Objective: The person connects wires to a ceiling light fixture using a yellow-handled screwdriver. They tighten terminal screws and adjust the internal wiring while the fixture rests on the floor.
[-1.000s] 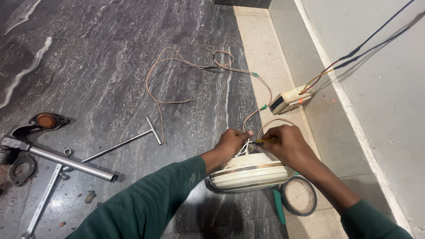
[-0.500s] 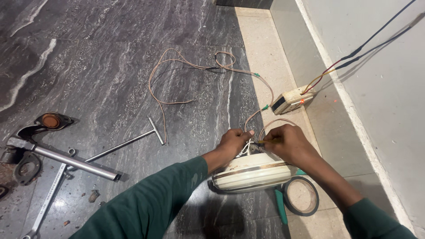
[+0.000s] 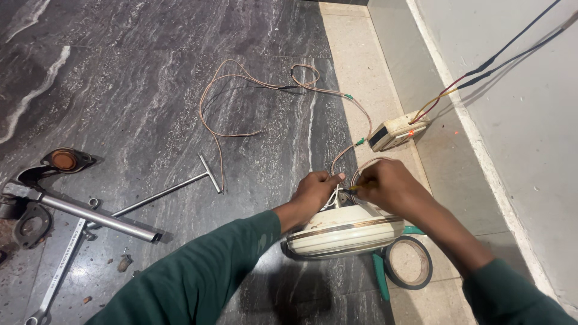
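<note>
— What lies at the far left?

— A grey metal pipe (image 3: 90, 212) on the dark stone floor (image 3: 150, 72), with a spanner (image 3: 60, 271) just below it and a round rusty fitting (image 3: 63, 160) above. Right of those lies a T-shaped rod (image 3: 174, 188).

— And the thin wire?

— A pinkish wire (image 3: 223, 108) loops across the floor and runs right, towards a small cream box (image 3: 394, 132) by the wall (image 3: 512, 120). Red and black cables (image 3: 481, 69) climb from that box.

— Where are the hands?

— Both sit on top of a round cream motor housing (image 3: 343, 232) standing on the floor at the middle right. The left hand (image 3: 314, 191) has its fingers curled, pinching the white wires (image 3: 333, 195) that come out of the housing's top. The right hand (image 3: 388, 186) is closed too, pinching a thin wire end at the same spot, so the fingertips nearly meet.

— Anything beside the housing?

— A roll of tape (image 3: 408, 262) lies just right of it, touching or nearly so, with a green-handled tool (image 3: 380, 275) partly tucked underneath.
</note>
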`<state>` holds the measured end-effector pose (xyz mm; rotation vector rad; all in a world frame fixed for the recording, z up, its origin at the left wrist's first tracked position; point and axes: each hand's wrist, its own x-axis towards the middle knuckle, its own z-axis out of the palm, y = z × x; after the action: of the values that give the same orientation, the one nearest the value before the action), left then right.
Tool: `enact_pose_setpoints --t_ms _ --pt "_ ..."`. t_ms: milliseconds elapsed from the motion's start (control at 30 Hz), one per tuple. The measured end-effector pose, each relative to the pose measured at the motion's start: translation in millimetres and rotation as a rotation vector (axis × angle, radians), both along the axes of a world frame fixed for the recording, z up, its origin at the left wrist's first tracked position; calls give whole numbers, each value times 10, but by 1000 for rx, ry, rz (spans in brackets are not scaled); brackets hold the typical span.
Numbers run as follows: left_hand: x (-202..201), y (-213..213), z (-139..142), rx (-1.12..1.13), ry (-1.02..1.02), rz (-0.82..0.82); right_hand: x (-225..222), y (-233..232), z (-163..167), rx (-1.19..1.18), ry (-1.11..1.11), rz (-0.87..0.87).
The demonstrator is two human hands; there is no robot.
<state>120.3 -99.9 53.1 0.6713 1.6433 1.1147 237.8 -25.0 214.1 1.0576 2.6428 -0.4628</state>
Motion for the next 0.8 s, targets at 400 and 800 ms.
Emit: enact_pose_setpoints --t_ms 400,800 --pt "-60 -54 -18 50 -97 -30 -115 -43 165 -24 122 222" --pt "-58 -66 57 55 -183 -25 -40 9 80 -183 198 3"
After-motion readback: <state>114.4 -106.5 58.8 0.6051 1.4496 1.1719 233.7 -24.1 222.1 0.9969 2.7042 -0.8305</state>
